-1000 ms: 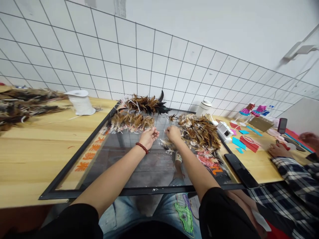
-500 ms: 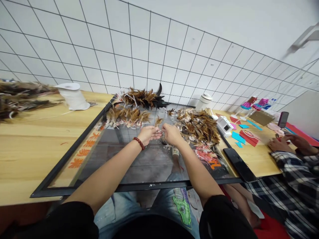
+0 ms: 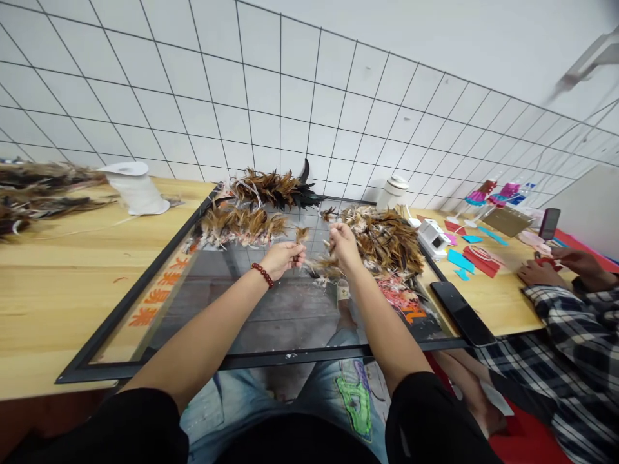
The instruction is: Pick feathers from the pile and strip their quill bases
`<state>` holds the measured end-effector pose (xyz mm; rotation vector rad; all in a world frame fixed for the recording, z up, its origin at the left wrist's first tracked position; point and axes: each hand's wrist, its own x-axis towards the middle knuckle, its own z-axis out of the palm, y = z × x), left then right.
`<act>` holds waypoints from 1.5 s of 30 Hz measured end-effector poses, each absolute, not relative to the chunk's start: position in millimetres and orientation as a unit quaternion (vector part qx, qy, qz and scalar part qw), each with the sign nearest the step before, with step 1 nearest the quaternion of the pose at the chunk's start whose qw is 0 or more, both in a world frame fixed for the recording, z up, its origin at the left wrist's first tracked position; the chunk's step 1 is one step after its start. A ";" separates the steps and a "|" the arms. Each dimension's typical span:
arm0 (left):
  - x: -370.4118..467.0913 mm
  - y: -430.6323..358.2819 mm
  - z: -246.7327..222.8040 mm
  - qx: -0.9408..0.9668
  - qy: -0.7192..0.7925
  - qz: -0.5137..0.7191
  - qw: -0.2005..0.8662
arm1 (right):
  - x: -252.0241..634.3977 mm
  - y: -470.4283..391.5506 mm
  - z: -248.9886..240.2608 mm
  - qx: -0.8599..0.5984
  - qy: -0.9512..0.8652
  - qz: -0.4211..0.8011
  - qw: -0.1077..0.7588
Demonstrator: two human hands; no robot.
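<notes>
My left hand, with a red bead bracelet at the wrist, is closed in a pinch over the glass-topped panel. A small brown feather stands up from its fingertips. Apart from it, my right hand is raised at the left edge of a large pile of brown feathers. Its fingers are pinched together; what they hold, if anything, is too small to make out. Beyond my left hand lies a row of lighter brown feathers, with a darker feather bunch behind it.
A white spool and more feathers lie on the wooden table at left. To the right are a black phone, a small white device, a white jar and a co-worker's hands over coloured pieces.
My hands have moved apart. The right one has risen away from the left, toward the big feather pile, while the left stays pinched by the small feather. The view has shifted slightly.
</notes>
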<state>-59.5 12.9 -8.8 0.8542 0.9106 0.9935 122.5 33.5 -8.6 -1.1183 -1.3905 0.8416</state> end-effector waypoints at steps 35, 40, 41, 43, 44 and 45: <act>-56.3 13.1 -10.6 0.309 0.385 0.533 0.687 | 113.8 27.6 -13.0 -0.457 -0.601 0.422 0.502; -55.8 13.2 -12.9 0.316 0.383 0.548 0.674 | 112.5 26.2 -11.7 -0.444 -0.591 0.475 0.478; -54.4 12.1 -12.6 0.327 0.391 0.545 0.666 | 112.4 25.4 -11.8 -0.446 -0.601 0.467 0.470; -50.6 9.7 -12.1 0.359 0.419 0.534 0.641 | 111.8 23.9 -12.7 -0.446 -0.622 0.460 0.449; -48.8 8.9 -12.0 0.378 0.434 0.526 0.626 | 111.1 23.4 -13.5 -0.443 -0.631 0.461 0.439; -47.1 8.4 -12.0 0.399 0.447 0.519 0.610 | 110.3 23.2 -14.4 -0.437 -0.640 0.462 0.432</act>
